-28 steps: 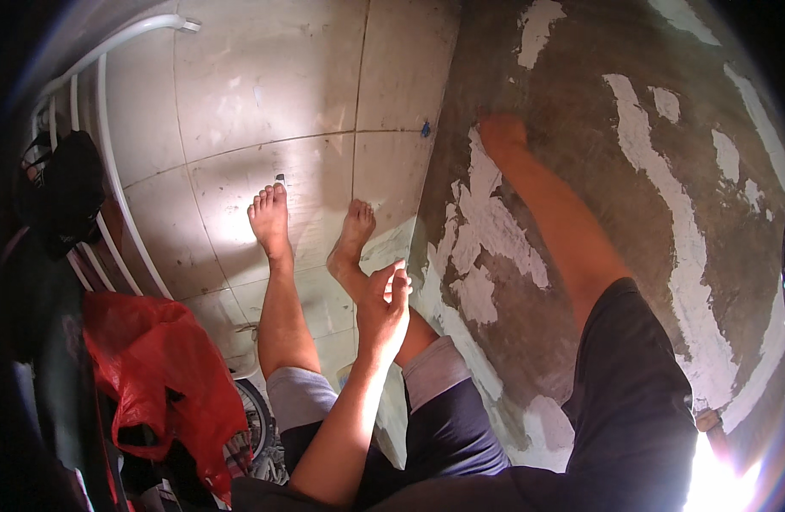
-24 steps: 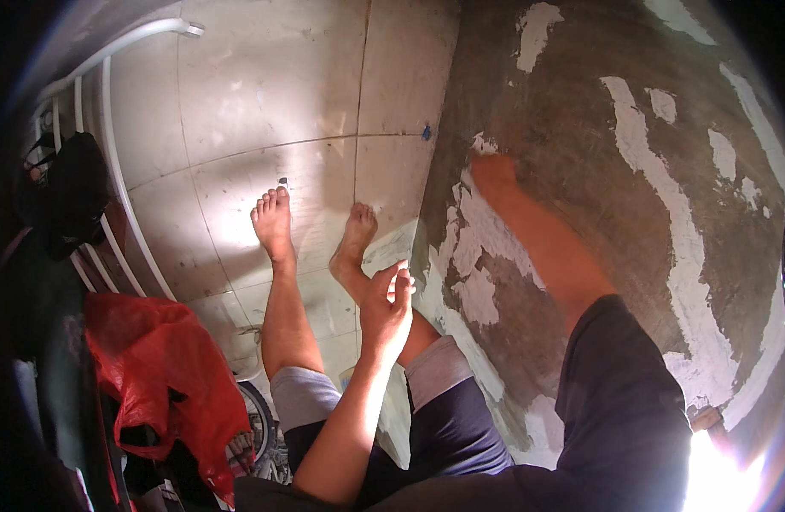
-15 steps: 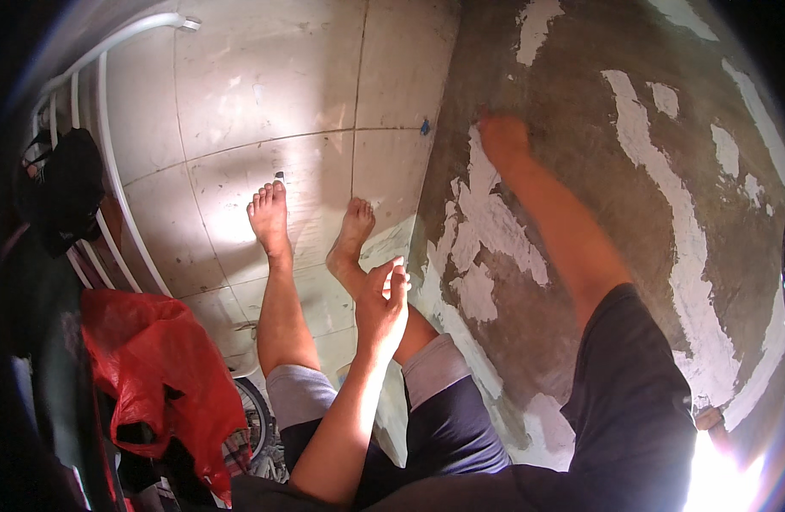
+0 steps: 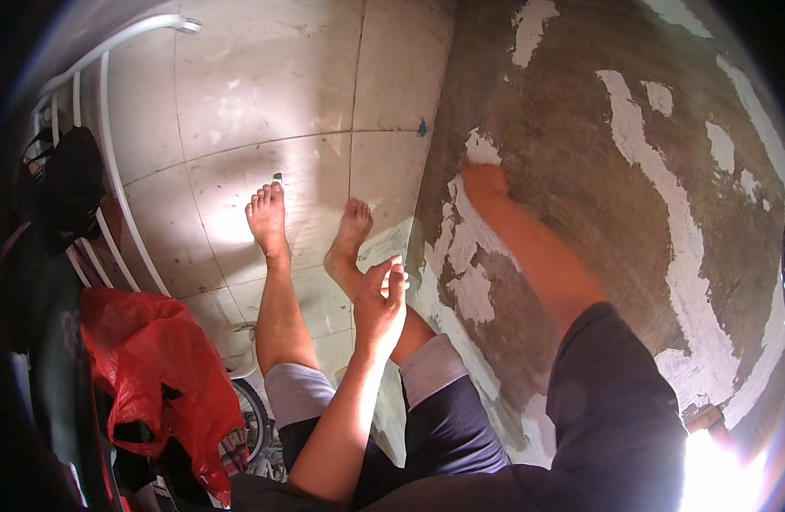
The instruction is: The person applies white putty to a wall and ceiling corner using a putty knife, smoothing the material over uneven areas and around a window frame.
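My left hand [image 4: 380,299] is raised above my right shin, fingers curled with thumb and fingertips close together; whether something small and pale sits in them is unclear. My right hand [image 4: 482,183] reaches to the brown-grey wall [image 4: 563,145], at the upper end of a rough white patch of filler [image 4: 473,290]; it is blurred, and its fingers and anything in them cannot be made out. More white streaks [image 4: 674,222] run down the wall to the right of my arm. My two bare feet, left [image 4: 266,218] and right [image 4: 351,226], point away from me over pale tiles [image 4: 264,77].
A white tubular metal frame [image 4: 105,102] stands at the left, with a black bag [image 4: 64,179] on it. Below are a red plastic bag [image 4: 154,341] and part of a bicycle wheel [image 4: 254,410]. A small blue thing [image 4: 421,128] is near the wall corner. Bright light glares at lower right.
My right hand and forearm swing down and up along the wall; now they are lower than half a second ago. My left hand stays nearly still.
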Demonstrator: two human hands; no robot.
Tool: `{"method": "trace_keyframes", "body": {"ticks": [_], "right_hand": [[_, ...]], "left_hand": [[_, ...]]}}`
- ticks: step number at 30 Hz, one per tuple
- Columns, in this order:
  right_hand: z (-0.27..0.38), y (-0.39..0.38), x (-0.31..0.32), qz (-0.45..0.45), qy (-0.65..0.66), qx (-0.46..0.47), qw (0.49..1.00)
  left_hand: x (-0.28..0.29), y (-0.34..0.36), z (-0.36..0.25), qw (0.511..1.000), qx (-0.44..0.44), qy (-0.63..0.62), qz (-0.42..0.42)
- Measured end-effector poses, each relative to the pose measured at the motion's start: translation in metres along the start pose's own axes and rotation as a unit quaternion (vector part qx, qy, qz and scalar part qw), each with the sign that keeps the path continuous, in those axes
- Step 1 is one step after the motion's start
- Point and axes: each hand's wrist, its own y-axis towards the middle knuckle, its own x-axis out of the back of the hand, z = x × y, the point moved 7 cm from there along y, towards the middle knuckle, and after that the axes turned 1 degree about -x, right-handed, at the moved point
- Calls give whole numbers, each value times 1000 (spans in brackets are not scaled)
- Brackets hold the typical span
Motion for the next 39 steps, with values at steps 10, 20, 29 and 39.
{"method": "trace_keyframes", "body": {"ticks": [10,20,29,39], "right_hand": [[-1,16,28,-37,-16,-11,999],[2,26,37,-68,-10,-3,998],[46,-6,-35,40,-13,50,998],[85,-57,-79,61,38,27,997]], "left_hand": [[-1,-1,4,1000,4,-6,2],[1,-2,18,1000,7,13,-7],[-2,-4,16,1000,27,6,-7],[4,-8,5,999,24,12,-18]]}}
